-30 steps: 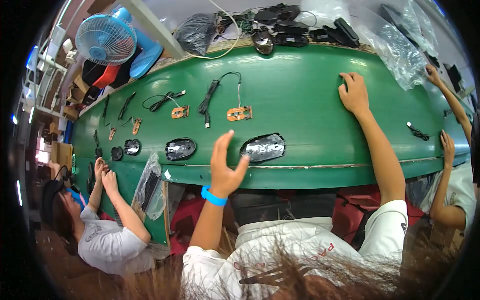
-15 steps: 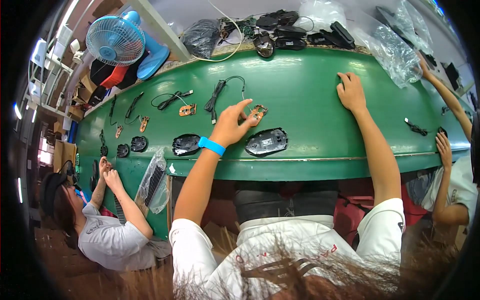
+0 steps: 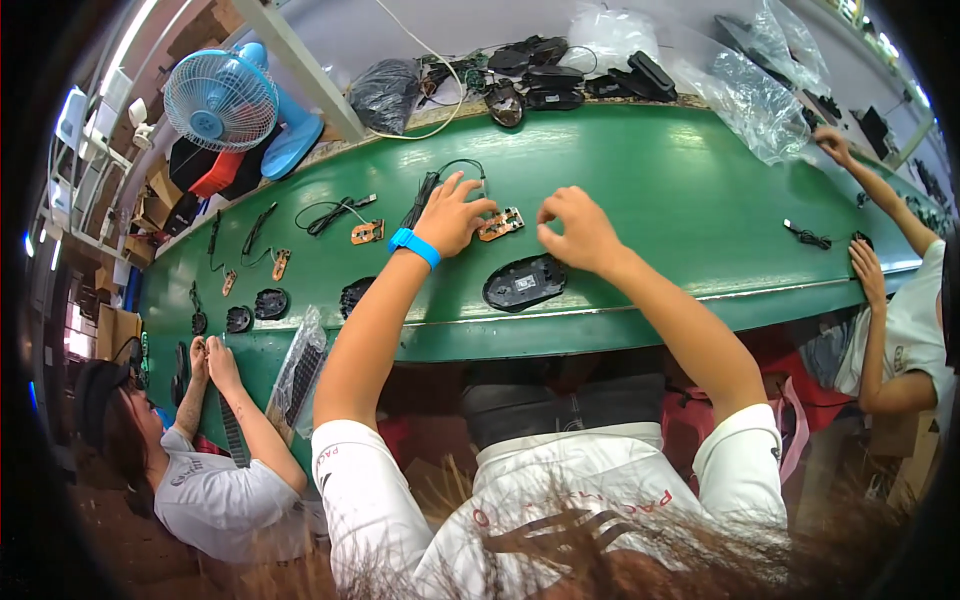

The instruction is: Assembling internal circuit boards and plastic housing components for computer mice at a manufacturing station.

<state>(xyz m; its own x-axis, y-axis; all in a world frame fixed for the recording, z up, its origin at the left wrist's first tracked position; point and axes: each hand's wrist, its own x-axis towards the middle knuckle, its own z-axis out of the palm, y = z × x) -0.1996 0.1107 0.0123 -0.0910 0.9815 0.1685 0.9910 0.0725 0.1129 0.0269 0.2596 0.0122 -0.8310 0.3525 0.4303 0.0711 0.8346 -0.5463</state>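
An orange mouse circuit board (image 3: 502, 224) with a black cable (image 3: 424, 195) lies on the green table. My left hand (image 3: 452, 216), a blue band at its wrist, is at the board's left end. Its fingers are apart, and the fingertips reach over or touch the board's edge; which, I cannot tell. Just right of the board is my right hand (image 3: 582, 230), with its fingers bent, thumb and forefinger apart, and nothing between them. Below the board lies a black mouse bottom shell (image 3: 524, 283), its inside facing up. My left forearm partly covers another black shell (image 3: 355, 296).
More boards (image 3: 367, 232) with cables lie to the left. A blue fan (image 3: 222, 100), a black bag (image 3: 385, 95), black mouse parts (image 3: 553, 88) and clear plastic bags (image 3: 750, 105) line the far side. One co-worker (image 3: 215, 480) sits left, another (image 3: 895, 350) right, near a coiled cable (image 3: 806, 236).
My right hand has come left and nearer, from the far right of the table to beside the board. My left hand has shifted slightly left, and its fingers have spread.
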